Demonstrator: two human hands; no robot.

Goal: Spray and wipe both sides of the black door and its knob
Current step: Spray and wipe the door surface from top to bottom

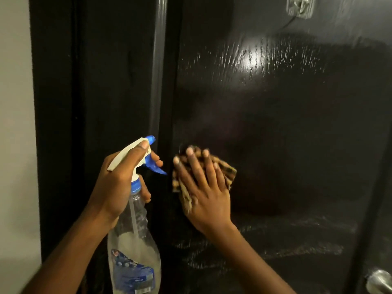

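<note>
The black door (286,124) fills most of the view, glossy and streaked with wet marks. My left hand (118,183) grips a clear spray bottle (133,251) with a white and blue trigger head, its nozzle pointing at the door's left edge. My right hand (203,187) lies flat with fingers spread, pressing a brown patterned cloth (228,170) against the door near that edge. The silver knob (379,281) shows at the bottom right corner, partly cut off.
A black door frame (95,102) stands left of the door, with a pale wall (14,124) beyond it. A clear stick-on hook (300,6) sits high on the door.
</note>
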